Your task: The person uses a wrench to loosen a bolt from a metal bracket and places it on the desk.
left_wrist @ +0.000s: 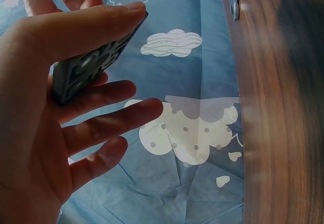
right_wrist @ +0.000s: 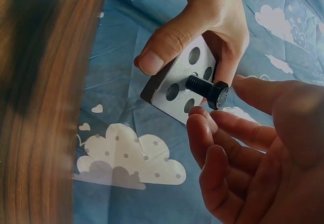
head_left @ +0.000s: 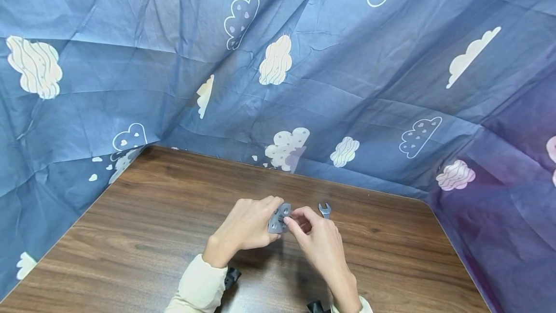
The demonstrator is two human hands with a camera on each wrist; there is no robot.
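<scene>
A grey metal plate with several round holes (head_left: 274, 226) is gripped along its edges by my left hand (head_left: 254, 221). In the left wrist view the thumb lies over the dark edge of the plate (left_wrist: 83, 72), and the other fingers extend beyond it. A black hex bolt (right_wrist: 208, 89) stands out from the plate's middle, its thread partly inside. My right hand (right_wrist: 253, 148) has its thumb and curled fingers at either side of the bolt's head. The head camera shows the right hand (head_left: 319, 238) meeting the plate from the right, its thumb tip at the bolt.
An open-ended wrench (head_left: 324, 210) lies on the brown wooden table (head_left: 173, 182) just beyond my right hand. Blue cloth with white clouds (head_left: 339, 86) hangs behind the table and along its sides. Both hands are raised above the tabletop.
</scene>
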